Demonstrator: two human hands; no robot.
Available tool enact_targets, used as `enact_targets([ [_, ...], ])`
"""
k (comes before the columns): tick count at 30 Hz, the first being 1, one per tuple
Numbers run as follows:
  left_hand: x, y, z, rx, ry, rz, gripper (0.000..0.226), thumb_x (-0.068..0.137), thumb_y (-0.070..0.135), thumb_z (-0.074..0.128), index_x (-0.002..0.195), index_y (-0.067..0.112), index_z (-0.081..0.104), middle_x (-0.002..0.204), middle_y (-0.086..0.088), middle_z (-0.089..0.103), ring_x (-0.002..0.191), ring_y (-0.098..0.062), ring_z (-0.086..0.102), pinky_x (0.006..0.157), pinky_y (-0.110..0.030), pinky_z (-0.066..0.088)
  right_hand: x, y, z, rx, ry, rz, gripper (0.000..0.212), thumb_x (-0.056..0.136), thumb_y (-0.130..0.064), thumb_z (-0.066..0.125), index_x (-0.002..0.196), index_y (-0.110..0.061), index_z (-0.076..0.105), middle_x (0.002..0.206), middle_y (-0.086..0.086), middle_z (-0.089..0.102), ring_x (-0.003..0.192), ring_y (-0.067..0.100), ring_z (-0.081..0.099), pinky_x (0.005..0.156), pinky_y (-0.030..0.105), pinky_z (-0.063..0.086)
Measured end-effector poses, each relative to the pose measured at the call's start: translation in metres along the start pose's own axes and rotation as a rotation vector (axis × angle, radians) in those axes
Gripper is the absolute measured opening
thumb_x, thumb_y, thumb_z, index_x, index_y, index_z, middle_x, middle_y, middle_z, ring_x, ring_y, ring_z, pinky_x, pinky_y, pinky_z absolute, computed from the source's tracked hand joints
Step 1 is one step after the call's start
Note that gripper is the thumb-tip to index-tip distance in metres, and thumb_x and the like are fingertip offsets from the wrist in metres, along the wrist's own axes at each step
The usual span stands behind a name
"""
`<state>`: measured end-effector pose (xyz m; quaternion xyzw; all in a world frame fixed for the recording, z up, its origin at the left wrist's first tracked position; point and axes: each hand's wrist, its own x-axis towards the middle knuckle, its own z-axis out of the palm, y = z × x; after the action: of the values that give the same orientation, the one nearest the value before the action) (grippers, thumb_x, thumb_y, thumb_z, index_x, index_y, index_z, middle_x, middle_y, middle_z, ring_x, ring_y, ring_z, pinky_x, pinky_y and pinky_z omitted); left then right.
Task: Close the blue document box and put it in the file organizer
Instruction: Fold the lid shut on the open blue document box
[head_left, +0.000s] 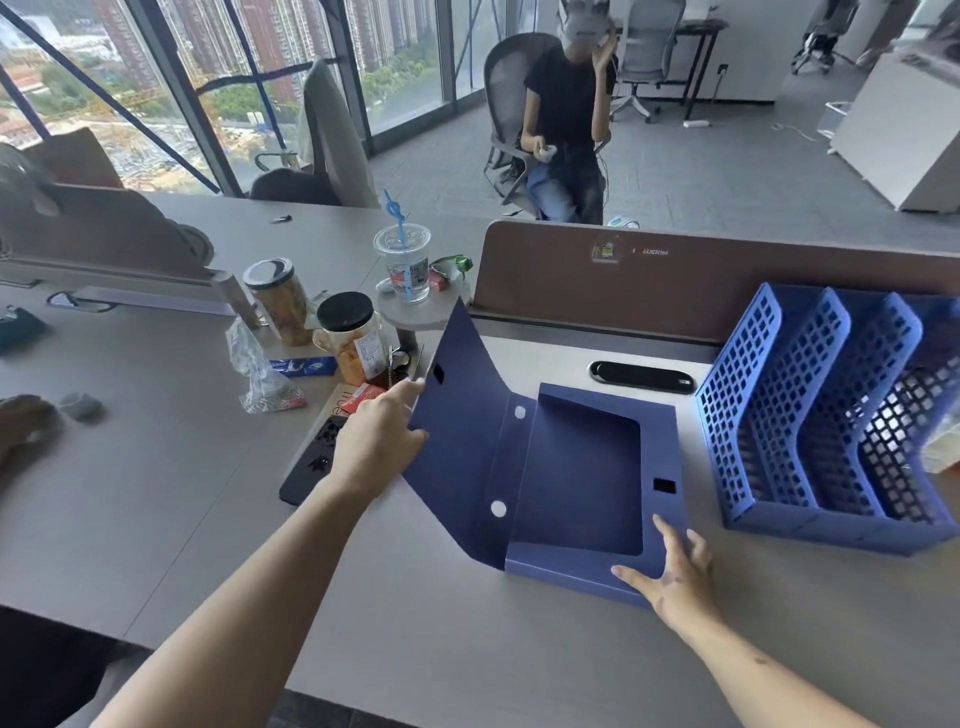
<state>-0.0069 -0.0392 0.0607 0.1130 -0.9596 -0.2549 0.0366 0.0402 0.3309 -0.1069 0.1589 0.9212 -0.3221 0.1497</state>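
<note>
Grey desk (467, 649), blue document box (582, 483) open, left hand (376, 441) grip pinching lid edge, right hand (675, 577) flat, file organizer (810, 415) beside.

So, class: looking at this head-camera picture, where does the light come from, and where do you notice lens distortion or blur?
Head view: daylight enters through the windows at top left; straight lines such as the desk divider bow, a wide-angle effect; the far right edge is smeared and blurred, while the blue document box and both hands, left hand and right hand, stay fairly sharp.
</note>
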Motion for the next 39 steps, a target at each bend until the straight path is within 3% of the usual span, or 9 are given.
enact_targets([
  [4, -0.005, 0.029, -0.001, -0.135, -0.091, 0.084, 0.062, 0.078, 0.017, 0.070, 0.135, 0.036, 0.057, 0.077, 0.007, 0.073, 0.081, -0.016, 0.068, 0.077, -0.032, 0.055, 0.010, -0.033, -0.023, -0.113, 0.041, 0.006, 0.080, 0.073, -0.054, 0.074, 0.142, -0.036, 0.040, 0.157, 0.004, 0.021, 0.143, 0.028, 0.024, 0.114, 0.045, 0.028],
  [12, -0.019, 0.070, 0.045, -0.402, -0.232, 0.185, 0.039, 0.086, 0.050, 0.066, 0.125, 0.049, 0.061, 0.101, 0.030, 0.071, 0.097, 0.008, 0.066, 0.090, -0.022, 0.052, -0.009, -0.154, -0.073, 0.489, -0.068, -0.391, 0.045, 0.095, -0.042, 0.052, 0.140, -0.038, 0.046, 0.126, -0.010, 0.059, 0.117, 0.006, 0.054, 0.093, 0.021, 0.040],
  [18, -0.007, 0.077, 0.104, -0.437, -0.276, 0.141, 0.082, 0.078, 0.046, 0.076, 0.149, 0.038, 0.035, 0.130, 0.011, 0.064, 0.121, -0.014, 0.057, 0.095, -0.029, 0.045, -0.010, -0.152, -0.070, 0.543, 0.011, -0.309, 0.055, 0.091, -0.047, 0.054, 0.143, -0.040, 0.038, 0.074, -0.009, 0.060, 0.073, 0.010, 0.056, 0.066, 0.020, 0.041],
  [22, -0.001, 0.075, 0.136, -0.309, -0.315, 0.041, 0.108, 0.067, 0.064, 0.076, 0.154, 0.038, 0.017, 0.156, 0.003, 0.036, 0.140, -0.029, 0.036, 0.110, -0.045, 0.035, 0.001, -0.120, -0.068, 0.573, 0.072, -0.226, 0.055, 0.091, -0.025, 0.054, 0.141, -0.043, 0.040, 0.092, -0.008, 0.074, 0.073, 0.021, 0.066, 0.068, 0.033, 0.054],
  [26, 0.002, 0.073, 0.158, -0.167, -0.416, -0.090, 0.130, 0.047, 0.087, 0.066, 0.151, 0.048, -0.002, 0.166, 0.006, 0.004, 0.151, -0.034, 0.006, 0.119, -0.054, 0.017, 0.011, -0.086, -0.068, 0.517, 0.118, -0.137, 0.058, 0.093, -0.019, 0.050, 0.143, -0.045, 0.038, 0.107, -0.006, 0.074, 0.053, 0.007, 0.055, 0.049, 0.018, 0.044],
  [29, 0.003, 0.079, 0.170, -0.124, -0.495, -0.160, 0.135, 0.044, 0.086, 0.070, 0.148, 0.054, -0.009, 0.166, 0.007, -0.009, 0.150, -0.041, -0.006, 0.117, -0.060, 0.011, 0.013, -0.064, -0.066, 0.525, 0.116, -0.111, 0.058, 0.094, -0.018, 0.052, 0.145, -0.042, 0.037, 0.112, -0.008, 0.071, 0.088, 0.012, 0.070, 0.071, 0.017, 0.050],
  [32, 0.005, 0.081, 0.184, -0.130, -0.545, -0.162, 0.135, 0.036, 0.090, 0.068, 0.147, 0.058, -0.001, 0.165, 0.004, -0.009, 0.149, -0.042, 0.006, 0.117, -0.057, 0.018, 0.016, -0.047, -0.063, 0.526, 0.021, -0.091, 0.067, 0.091, -0.018, 0.061, 0.147, -0.041, 0.033, 0.136, -0.016, 0.055, 0.132, 0.009, 0.048, 0.104, 0.023, 0.040],
  [36, 0.003, 0.085, 0.199, -0.153, -0.524, -0.147, 0.124, 0.042, 0.082, 0.075, 0.146, 0.059, 0.012, 0.162, 0.003, -0.006, 0.139, -0.041, 0.021, 0.113, -0.049, 0.031, 0.024, -0.033, -0.060, 0.518, -0.026, -0.023, 0.089, 0.074, -0.029, 0.079, 0.146, -0.051, 0.029, 0.144, -0.023, 0.037, 0.146, 0.013, 0.023, 0.118, 0.036, 0.026],
  [39, 0.002, 0.090, 0.205, -0.117, -0.491, -0.136, 0.122, 0.043, 0.080, 0.076, 0.145, 0.061, 0.012, 0.161, 0.003, -0.007, 0.137, -0.039, 0.020, 0.110, -0.051, 0.034, 0.031, -0.026, -0.058, 0.622, -0.091, 0.021, 0.092, 0.077, -0.013, 0.079, 0.149, -0.040, 0.029, 0.148, -0.017, 0.034, 0.141, 0.008, 0.028, 0.112, 0.025, 0.027],
])
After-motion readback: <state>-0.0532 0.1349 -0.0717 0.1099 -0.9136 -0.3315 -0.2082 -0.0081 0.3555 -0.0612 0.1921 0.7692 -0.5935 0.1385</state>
